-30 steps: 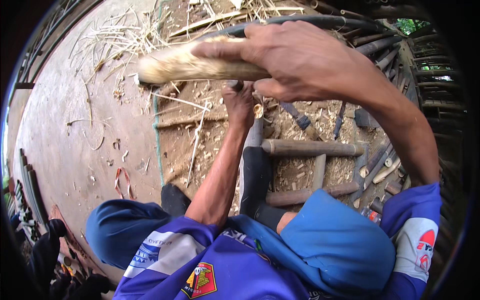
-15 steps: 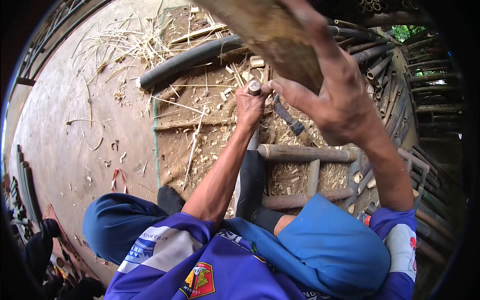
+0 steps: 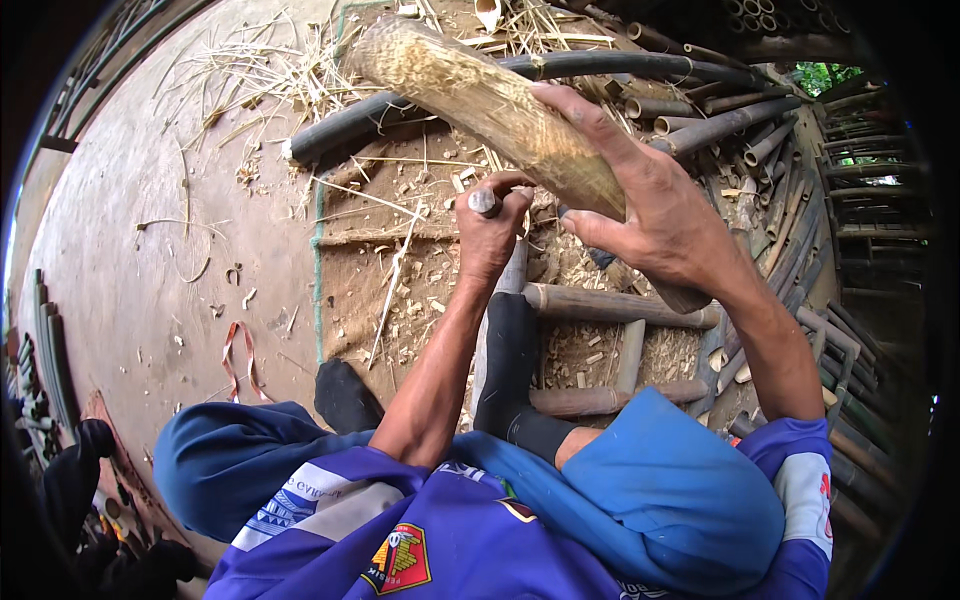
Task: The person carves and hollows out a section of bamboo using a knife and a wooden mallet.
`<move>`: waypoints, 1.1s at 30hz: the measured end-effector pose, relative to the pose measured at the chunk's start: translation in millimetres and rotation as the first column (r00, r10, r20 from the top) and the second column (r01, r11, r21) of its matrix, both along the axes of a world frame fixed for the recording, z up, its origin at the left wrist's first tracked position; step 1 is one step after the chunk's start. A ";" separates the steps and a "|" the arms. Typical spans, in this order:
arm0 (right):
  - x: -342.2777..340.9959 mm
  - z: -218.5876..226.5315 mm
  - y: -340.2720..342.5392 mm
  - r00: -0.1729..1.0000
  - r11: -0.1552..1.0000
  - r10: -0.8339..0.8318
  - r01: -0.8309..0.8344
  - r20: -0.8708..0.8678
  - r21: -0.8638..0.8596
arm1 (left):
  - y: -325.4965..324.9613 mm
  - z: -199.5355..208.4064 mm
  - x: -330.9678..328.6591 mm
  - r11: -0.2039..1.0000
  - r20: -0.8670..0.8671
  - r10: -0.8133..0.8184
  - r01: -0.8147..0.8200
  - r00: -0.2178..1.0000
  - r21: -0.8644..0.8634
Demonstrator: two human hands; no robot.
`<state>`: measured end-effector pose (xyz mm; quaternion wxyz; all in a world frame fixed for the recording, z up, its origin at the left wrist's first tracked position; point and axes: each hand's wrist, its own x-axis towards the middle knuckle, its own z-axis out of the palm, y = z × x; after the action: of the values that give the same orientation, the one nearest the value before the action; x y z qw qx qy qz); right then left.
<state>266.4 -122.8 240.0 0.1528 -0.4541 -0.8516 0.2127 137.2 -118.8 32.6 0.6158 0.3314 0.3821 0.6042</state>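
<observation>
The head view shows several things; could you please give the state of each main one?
Round-ended tool: gripped, round end showing
Left hand: closed around that tool
Wooden club: held slanted, surface frayed
Right hand: gripping that club
Dark pole: lying on the ground
Red strap: lying loose

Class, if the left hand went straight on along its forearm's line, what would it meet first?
Probably the wooden club in the right hand lies first ahead of the left hand, though depth is unclear: the club may be held higher.
</observation>
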 end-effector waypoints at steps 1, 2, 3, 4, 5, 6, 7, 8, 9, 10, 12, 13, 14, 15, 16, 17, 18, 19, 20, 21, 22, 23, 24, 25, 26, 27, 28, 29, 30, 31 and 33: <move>1.1 0.0 -1.1 1.000 1.000 0.001 0.000 0.019 -0.009 | -0.2 -1.0 1.8 0.999 -0.040 -0.038 0.038 0.998 0.016; 1.8 0.0 -1.4 0.999 1.000 0.003 -0.003 0.038 -0.016 | -0.1 -2.5 2.0 0.999 -0.006 -0.052 0.052 0.999 0.010; 2.8 -2.6 -0.7 0.999 1.000 0.014 -0.013 0.041 -0.010 | 0.0 -4.5 1.0 0.998 0.028 -0.066 0.066 0.997 0.005; 3.7 -3.6 -0.3 0.998 1.000 0.017 -0.017 0.054 -0.011 | 0.6 -5.8 -0.2 0.999 0.016 -0.050 0.050 0.999 0.014; 4.6 -5.1 -0.8 0.998 1.000 0.020 -0.019 0.066 -0.012 | 0.5 -6.9 -0.3 0.999 0.087 -0.048 0.047 0.995 0.017; 5.3 -5.7 -1.3 0.996 1.000 0.015 -0.013 0.086 -0.022 | 1.4 -8.1 -1.7 0.998 0.068 -0.056 0.054 0.996 0.030; 5.8 -6.7 -1.2 0.996 1.000 0.013 -0.011 0.092 -0.025 | 1.7 -8.6 -2.7 0.997 0.047 -0.062 0.060 0.997 0.043; 6.8 -7.5 -1.1 0.995 1.000 0.012 -0.009 0.099 -0.028 | 0.6 -8.6 -1.4 0.998 0.057 -0.052 0.051 0.997 0.027; 7.5 -8.4 -0.1 0.996 1.000 0.013 -0.010 0.094 -0.024 | -0.4 -8.5 0.4 0.999 0.067 -0.042 0.041 0.997 0.012; 7.5 -7.8 -0.1 0.996 1.000 0.015 -0.013 0.092 -0.020 | -1.2 -8.8 1.5 1.000 0.077 -0.031 0.031 0.997 -0.003; 6.5 -5.6 -0.1 0.996 1.000 0.021 -0.020 0.091 -0.010 | -2.4 -10.9 2.5 0.999 0.135 -0.004 0.009 0.991 -0.037; 3.8 -2.4 1.1 0.996 0.999 0.020 -0.017 0.087 -0.031 | -2.1 -10.6 1.0 0.999 0.160 0.011 -0.003 0.987 -0.053; 1.1 0.6 2.3 0.996 0.999 0.019 -0.014 0.083 -0.052 | -2.6 -10.5 -0.9 1.000 0.125 0.015 -0.012 0.992 -0.024; -3.6 7.0 3.3 0.997 0.995 0.011 -0.003 0.076 -0.101 | -2.5 -10.3 -1.0 0.999 0.126 0.034 -0.031 0.991 -0.026; -6.2 10.7 2.9 0.997 0.989 0.000 0.011 0.075 -0.150 | -3.2 -6.9 1.1 0.998 0.132 0.051 -0.047 0.990 -0.030; -7.5 10.6 2.5 0.998 0.992 0.011 -0.003 0.064 -0.126 | -4.2 -5.4 2.1 0.997 0.137 0.068 -0.064 0.988 -0.035; -8.8 9.8 2.3 0.998 0.995 0.022 -0.017 0.053 -0.102 | -3.1 -9.8 2.1 0.998 0.144 0.063 -0.060 0.988 -0.024; -9.2 7.6 2.8 0.998 0.996 0.053 -0.050 0.042 -0.078 | 0.7 -15.6 2.6 0.998 0.154 0.060 -0.059 0.986 -0.008; -9.7 4.9 2.9 0.996 0.995 0.083 -0.081 0.030 -0.053 | 2.7 -21.4 3.0 0.998 0.164 0.057 -0.060 0.985 0.009; -7.7 -8.7 4.5 0.991 0.991 0.130 -0.129 0.017 -0.032 | 2.2 -26.8 4.1 0.995 0.159 0.082 -0.090 0.984 0.041; -7.0 -12.2 6.1 0.960 0.988 0.152 -0.143 0.236 -0.052 | 1.2 -30.1 6.8 0.991 0.160 0.104 -0.117 0.982 0.070; -10.0 -12.8 7.7 0.878 0.981 0.191 -0.177 0.438 -0.073 | 3.9 -34.8 8.9 0.983 0.160 0.127 -0.145 0.979 0.108; -13.0 -7.0 10.5 0.842 0.981 0.190 -0.188 0.505 -0.056 | 10.0 -43.8 9.6 0.996 0.215 0.071 -0.080 0.974 0.033; -18.6 4.5 15.0 0.800 0.979 0.186 -0.199 0.570 -0.040 | 12.2 -41.2 13.2 0.997 0.210 0.066 -0.074 0.976 0.032; -24.4 18.6 17.4 0.801 0.983 0.173 -0.176 0.573 -0.051 | 10.0 -36.8 14.5 0.998 0.203 0.057 -0.064 0.978 0.029; -30.2 34.4 18.6 0.801 0.986 0.160 -0.151 0.577 -0.063 | 8.6 -32.5 15.3 0.998 0.196 0.048 -0.053 0.979 0.025; -33.0 41.5 17.5 0.800 0.989 0.149 -0.128 0.582 -0.078 | 8.6 -28.5 11.6 1.000 0.172 0.003 -0.003 0.985 -0.003; -31.2 42.3 13.3 0.900 0.991 0.128 -0.131 0.418 -0.021 | 6.0 -23.3 13.3 0.999 0.215 0.021 -0.012 0.976 -0.044; -27.4 42.2 7.7 0.965 0.992 0.111 -0.123 0.237 0.036 | 10.3 -18.4 13.5 1.000 0.181 -0.003 0.007 0.983 -0.019; -20.3 30.7 1.8 0.987 0.980 0.156 -0.161 0.047 0.117 | 10.8 -18.9 11.8 1.000 0.137 -0.024 0.025 0.990 -0.002; -9.0 -3.2 2.2 0.981 0.989 0.138 -0.144 0.133 0.040 | 9.4 -15.2 9.9 0.999 0.119 -0.022 0.019 0.993 0.031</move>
<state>257.4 -120.5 236.9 0.0928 -0.4016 -0.8947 0.1721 147.1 -109.4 17.5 0.6387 0.3077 0.3319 0.6222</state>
